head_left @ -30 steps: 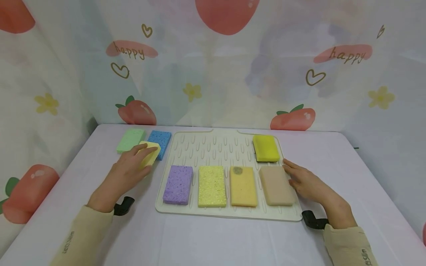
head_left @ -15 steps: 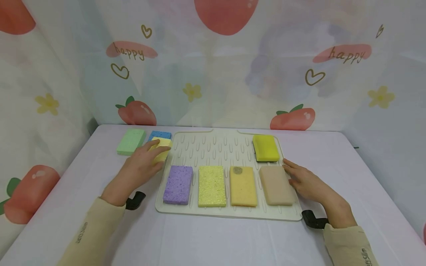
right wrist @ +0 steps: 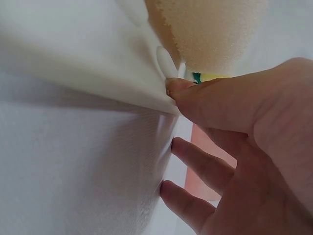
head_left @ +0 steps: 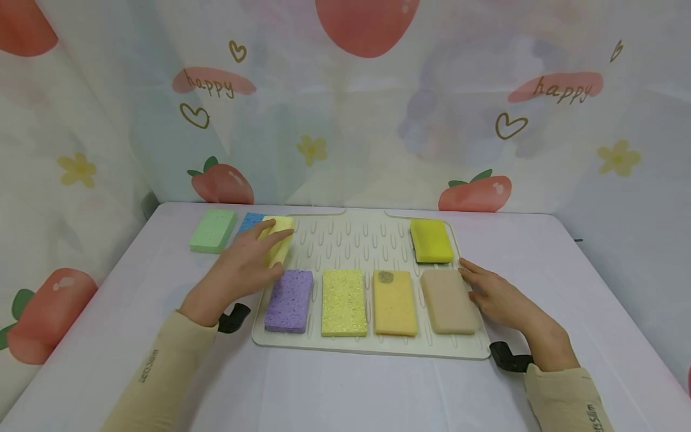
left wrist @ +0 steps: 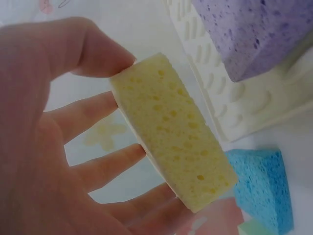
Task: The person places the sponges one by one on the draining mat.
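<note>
My left hand [head_left: 234,267] grips a pale yellow sponge [head_left: 281,233] by its edges, held above the left edge of the ridged cream drying mat [head_left: 345,346]. In the left wrist view the thumb presses one end of this sponge [left wrist: 171,132] and the fingertips lie along its side. Just below the hand is a purple sponge [head_left: 288,303] on the mat; a blue sponge [head_left: 251,221] behind is partly hidden. At the mat's right edge rests my right hand [head_left: 499,297], beside a beige sponge [head_left: 449,302]; thumb and forefinger touch the rim, other fingertips the tablecloth.
A speckled yellow sponge [head_left: 344,303] and an orange-yellow sponge [head_left: 395,303] with a dark round mark complete the mat's front row. At its back right lies a bright yellow sponge [head_left: 432,241]. A green sponge [head_left: 213,231] sits left of the mat, before a printed cloth backdrop [head_left: 345,120].
My left hand has carried the pale yellow sponge rightward, from over the table near the green and blue sponges to above the mat's left edge. The right hand has stayed put.
</note>
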### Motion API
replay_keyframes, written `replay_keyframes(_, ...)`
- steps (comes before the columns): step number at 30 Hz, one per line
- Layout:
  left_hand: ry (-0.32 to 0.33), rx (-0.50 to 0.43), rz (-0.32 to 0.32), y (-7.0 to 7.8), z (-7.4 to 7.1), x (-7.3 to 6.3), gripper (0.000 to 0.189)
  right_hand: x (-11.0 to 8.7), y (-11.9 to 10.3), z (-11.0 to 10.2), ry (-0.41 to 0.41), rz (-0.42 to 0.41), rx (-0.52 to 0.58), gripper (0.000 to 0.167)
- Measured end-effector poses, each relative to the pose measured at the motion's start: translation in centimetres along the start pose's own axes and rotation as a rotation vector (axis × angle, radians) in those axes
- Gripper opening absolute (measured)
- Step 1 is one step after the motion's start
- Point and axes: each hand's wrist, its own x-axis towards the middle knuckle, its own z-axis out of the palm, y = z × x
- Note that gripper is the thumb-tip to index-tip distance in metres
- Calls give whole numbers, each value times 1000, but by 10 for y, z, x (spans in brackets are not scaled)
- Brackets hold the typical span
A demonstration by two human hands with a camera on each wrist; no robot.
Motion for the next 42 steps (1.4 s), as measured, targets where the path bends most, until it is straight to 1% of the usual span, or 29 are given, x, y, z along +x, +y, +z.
replay_keyframes(3, -20, -20, -7, 5, 0, 2, 65, 0, 0, 0, 2, -2, -3, 50)
replay_keyframes(6, -16, -35, 14, 10, 1, 5, 66, 0, -1, 0, 4, 0, -5, 50)
replay_keyframes(9, -8, -28, 27, 16, 1, 9, 65, 0, 0, 1, 4, 4, -12, 50)
replay_keyframes(14, -18, -6, 19, 28, 4, 17, 63, 0, 1, 2, 4, 4, -21, 51)
replay_keyframes(21, -23, 11, 38, 39, 11, 28, 56, 1, 2, 3, 6, -3, -15, 51)
replay_keyframes(26, -23, 31, 48, 48, 16, 35, 55, 0, 1, 2, 10, -12, -18, 50)
replay_keyframes(31, -43, 36, 58, 58, 20, 41, 55, -1, 0, 1, 7, -9, -7, 51)
replay_keyframes(36, -71, 29, 83, 69, 23, 48, 54, -2, 0, 0, 6, -12, -1, 50)
replay_keyframes(42, -94, 29, 107, 81, 31, 57, 51, -1, 1, 0, 7, -18, -2, 50)
